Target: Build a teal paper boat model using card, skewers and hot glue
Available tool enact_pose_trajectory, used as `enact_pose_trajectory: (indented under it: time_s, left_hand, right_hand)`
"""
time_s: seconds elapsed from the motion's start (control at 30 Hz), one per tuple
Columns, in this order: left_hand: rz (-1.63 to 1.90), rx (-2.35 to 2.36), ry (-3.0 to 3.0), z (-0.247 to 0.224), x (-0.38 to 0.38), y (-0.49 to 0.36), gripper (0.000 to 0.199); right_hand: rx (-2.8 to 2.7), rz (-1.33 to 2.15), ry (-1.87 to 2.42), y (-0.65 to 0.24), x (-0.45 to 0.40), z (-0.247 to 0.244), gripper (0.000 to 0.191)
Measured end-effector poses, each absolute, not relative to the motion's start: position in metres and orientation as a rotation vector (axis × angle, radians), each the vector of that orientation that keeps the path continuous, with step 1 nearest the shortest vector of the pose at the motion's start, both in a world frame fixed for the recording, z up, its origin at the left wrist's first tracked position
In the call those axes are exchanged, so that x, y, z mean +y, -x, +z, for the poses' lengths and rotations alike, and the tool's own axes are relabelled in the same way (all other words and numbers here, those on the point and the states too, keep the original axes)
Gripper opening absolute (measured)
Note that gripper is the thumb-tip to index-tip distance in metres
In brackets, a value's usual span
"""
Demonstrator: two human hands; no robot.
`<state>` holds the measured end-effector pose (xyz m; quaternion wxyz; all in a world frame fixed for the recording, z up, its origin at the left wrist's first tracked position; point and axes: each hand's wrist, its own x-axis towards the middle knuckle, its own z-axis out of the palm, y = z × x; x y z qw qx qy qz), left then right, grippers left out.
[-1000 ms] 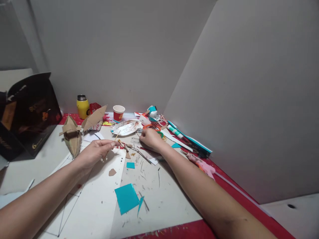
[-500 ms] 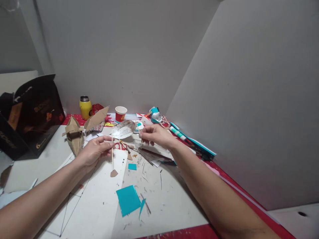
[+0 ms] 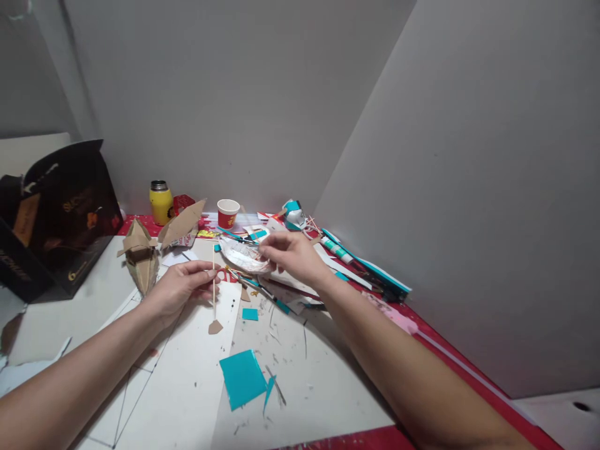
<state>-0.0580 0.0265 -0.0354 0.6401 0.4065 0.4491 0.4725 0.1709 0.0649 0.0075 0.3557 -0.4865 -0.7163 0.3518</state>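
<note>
My left hand (image 3: 185, 284) pinches a thin wooden stick (image 3: 214, 294) held upright. A small five-sided cardboard piece (image 3: 215, 327) is at its lower end. To the right, my right hand (image 3: 293, 257) is closed with thumb and fingertips together. A faint, blurred thin stick (image 3: 249, 222) slants up from those fingertips. Just left of and below the fingers is a white, curved boat-like shell (image 3: 244, 255); whether they touch it I cannot tell. A small teal piece (image 3: 217, 248) shows near the top of the left stick.
A cardboard boat shape (image 3: 140, 256), yellow bottle (image 3: 160, 205), red-white paper cup (image 3: 228, 214) and black box (image 3: 70, 225) stand behind and left. Teal sheets (image 3: 242, 378) and scraps lie in front. Tools and strips (image 3: 262, 289) clutter the middle; a grey wall rises right.
The white shell now appears lower, further right and with its pale side showing. The stick by my right hand has become a faint blur. My left hand keeps its stick almost still.
</note>
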Motion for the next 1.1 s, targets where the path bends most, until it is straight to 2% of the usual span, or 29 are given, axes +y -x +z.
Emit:
enact_pose_trajectory:
  time_s: [0.17, 0.43, 0.73, 0.97, 1.1]
  left_hand:
    - [1.040, 0.981, -0.927, -0.036, 0.028, 0.060, 0.020]
    - [0.911, 0.869, -0.973, -0.025, 0.022, 0.058, 0.025]
    - [0.955, 0.915, -0.988, -0.032, 0.023, 0.056, 0.028]
    - [1.005, 0.971, -1.006, -0.027, 0.022, 0.052, 0.028]
    - [1.030, 0.977, -1.011, -0.025, 0.021, 0.050, 0.027]
  right_hand:
    - [-1.969, 1.159, 1.142, -0.148, 0.044, 0.002, 0.014]
    - [-2.003, 1.195, 1.070, -0.142, 0.044, -0.012, 0.013]
    - [-1.996, 1.316, 1.017, -0.145, 0.046, -0.015, 0.012]
    - [-1.952, 1.624, 0.961, -0.152, 0.050, -0.015, 0.025]
    - [-1.776, 1.592, 1.025, -0.154, 0.057, -0.019, 0.029]
